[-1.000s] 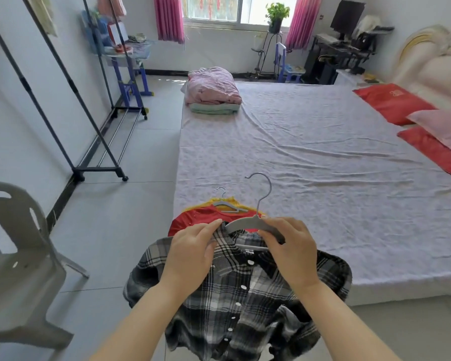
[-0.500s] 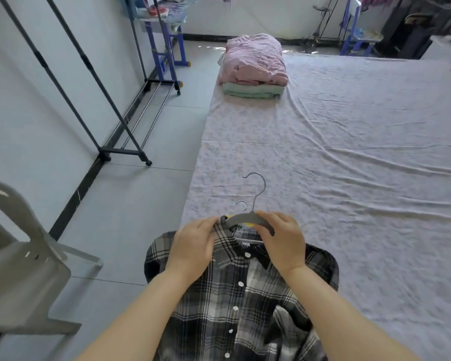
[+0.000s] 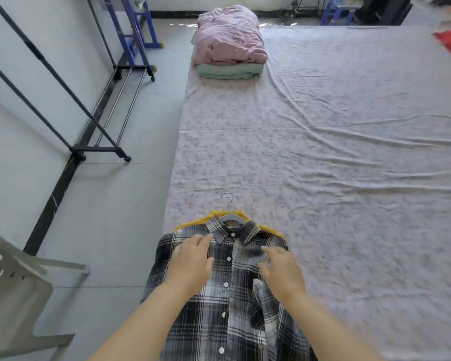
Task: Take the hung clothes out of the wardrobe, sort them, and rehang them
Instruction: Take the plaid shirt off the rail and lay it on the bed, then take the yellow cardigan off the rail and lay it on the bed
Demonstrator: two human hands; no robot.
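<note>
The plaid shirt [image 3: 235,295] lies buttoned, face-up, at the near corner of the bed [image 3: 323,165], stacked on a yellow garment [image 3: 193,223], probably so the sorted pieces form one pile. Neither hand grips anything. The left hand [image 3: 193,259] presses flat on one shoulder, and the right hand [image 3: 283,269], blurred, spreads over the chest, apparently smoothing it. The shirt is soft woven check, with a smooth grey hanger [image 3: 231,218] in the collar and thin wire hooks.

The plaid shirt [image 3: 235,321] is soft, matt woven cloth with glossy white buttons [image 3: 225,284]. Its hanger [image 3: 231,218] looks like smooth grey plastic under a shiny metal hook [image 3: 228,201]. The bed sheet [image 3: 336,165] is thin, creased cloth; the floor [image 3: 120,217], smooth tile.
</note>
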